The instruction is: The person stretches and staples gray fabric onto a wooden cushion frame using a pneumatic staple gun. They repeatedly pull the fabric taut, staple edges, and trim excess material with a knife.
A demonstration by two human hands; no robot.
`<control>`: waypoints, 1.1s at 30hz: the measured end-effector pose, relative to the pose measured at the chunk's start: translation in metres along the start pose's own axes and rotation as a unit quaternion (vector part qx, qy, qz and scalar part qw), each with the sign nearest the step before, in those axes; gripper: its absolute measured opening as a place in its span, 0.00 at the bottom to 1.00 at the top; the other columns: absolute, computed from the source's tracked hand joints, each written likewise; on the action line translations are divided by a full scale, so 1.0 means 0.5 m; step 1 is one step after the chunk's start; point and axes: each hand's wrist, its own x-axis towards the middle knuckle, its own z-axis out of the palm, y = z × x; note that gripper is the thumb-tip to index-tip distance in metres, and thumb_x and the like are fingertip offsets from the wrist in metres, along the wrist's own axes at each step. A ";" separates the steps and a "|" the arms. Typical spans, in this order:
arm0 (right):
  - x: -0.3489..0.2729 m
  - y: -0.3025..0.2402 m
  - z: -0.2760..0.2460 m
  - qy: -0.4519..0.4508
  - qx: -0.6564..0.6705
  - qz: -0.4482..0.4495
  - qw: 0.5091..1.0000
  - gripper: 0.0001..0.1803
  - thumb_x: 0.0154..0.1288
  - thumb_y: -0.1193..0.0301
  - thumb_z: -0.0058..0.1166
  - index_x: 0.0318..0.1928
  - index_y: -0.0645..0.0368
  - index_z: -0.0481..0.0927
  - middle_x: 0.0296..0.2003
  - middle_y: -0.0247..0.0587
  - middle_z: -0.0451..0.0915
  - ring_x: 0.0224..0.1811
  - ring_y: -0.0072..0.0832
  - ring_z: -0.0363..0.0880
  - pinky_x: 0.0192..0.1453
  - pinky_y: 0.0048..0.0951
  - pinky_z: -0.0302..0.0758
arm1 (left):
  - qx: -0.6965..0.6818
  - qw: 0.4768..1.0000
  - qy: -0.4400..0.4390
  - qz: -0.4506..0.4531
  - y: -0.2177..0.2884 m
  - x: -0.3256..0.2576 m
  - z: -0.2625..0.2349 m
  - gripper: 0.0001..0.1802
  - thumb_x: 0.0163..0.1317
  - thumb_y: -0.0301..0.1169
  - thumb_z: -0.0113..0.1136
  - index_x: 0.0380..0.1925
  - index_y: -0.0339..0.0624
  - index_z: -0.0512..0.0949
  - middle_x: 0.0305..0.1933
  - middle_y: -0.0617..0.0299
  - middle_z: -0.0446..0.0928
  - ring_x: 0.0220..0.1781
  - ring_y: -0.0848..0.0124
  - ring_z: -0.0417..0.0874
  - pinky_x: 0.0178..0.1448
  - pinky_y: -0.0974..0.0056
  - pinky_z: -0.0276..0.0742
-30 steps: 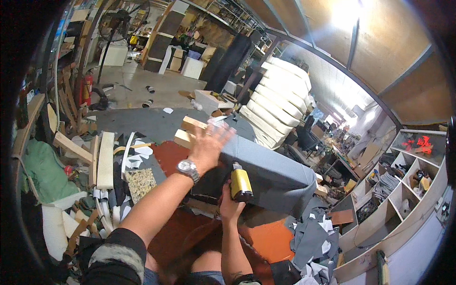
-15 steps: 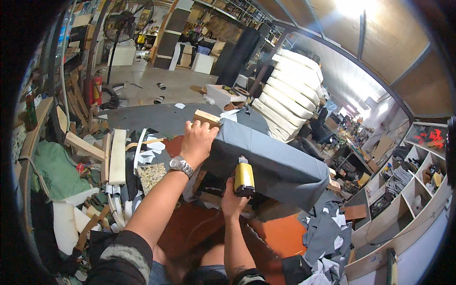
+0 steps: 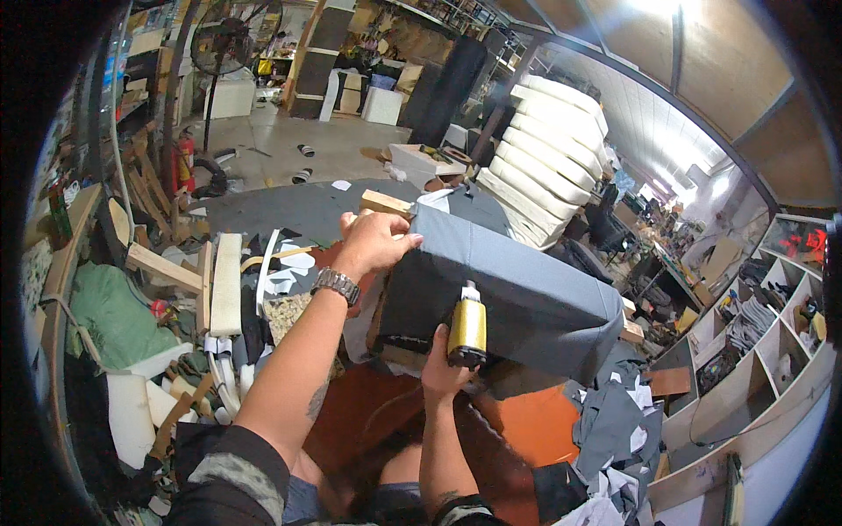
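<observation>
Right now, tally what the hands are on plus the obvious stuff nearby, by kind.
Grey upholstered block, gripped at its corner by the left hand: 1
Yellow-bodied tool held by the right hand: 1
Wristwatch: 1
Standing fan: 1
Stack of white foam cushions: 1
Total: 5

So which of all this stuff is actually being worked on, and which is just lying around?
In use: left hand on the grey fabric-covered block; right hand gripping the yellow tool.

Lying about: stacked white cushions, fabric scraps, standing fan, green cloth.
</observation>
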 end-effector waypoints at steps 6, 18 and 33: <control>0.019 -0.045 0.010 0.033 -0.016 -0.062 0.997 0.15 0.72 0.67 0.66 0.39 0.70 0.83 0.29 0.42 0.86 0.31 0.28 0.86 0.39 0.33 0.80 | -0.041 0.999 0.019 -0.012 0.003 0.006 -0.001 0.21 0.64 0.54 0.69 0.42 0.50 0.89 0.47 0.58 0.90 0.59 0.62 0.85 0.72 0.46 0.57; -0.007 -0.083 0.096 -0.062 -0.005 -0.084 0.995 0.15 0.62 0.71 0.70 0.45 0.66 0.82 0.31 0.48 0.88 0.33 0.33 0.91 0.40 0.35 0.83 | -0.019 0.997 0.077 0.016 -0.036 0.000 0.033 0.11 0.69 0.44 0.65 0.37 0.51 0.86 0.40 0.59 0.88 0.56 0.58 0.84 0.74 0.36 0.54; -0.177 -0.058 -0.819 -0.036 -0.336 0.187 0.922 0.13 0.64 0.78 0.66 0.50 0.64 0.88 0.40 0.36 0.88 0.40 0.25 0.83 0.49 0.31 0.81 | 0.034 0.980 0.105 0.166 -0.059 -0.389 0.016 0.41 0.39 0.45 0.84 0.55 0.41 0.81 0.61 0.56 0.82 0.66 0.55 0.77 0.76 0.44 0.55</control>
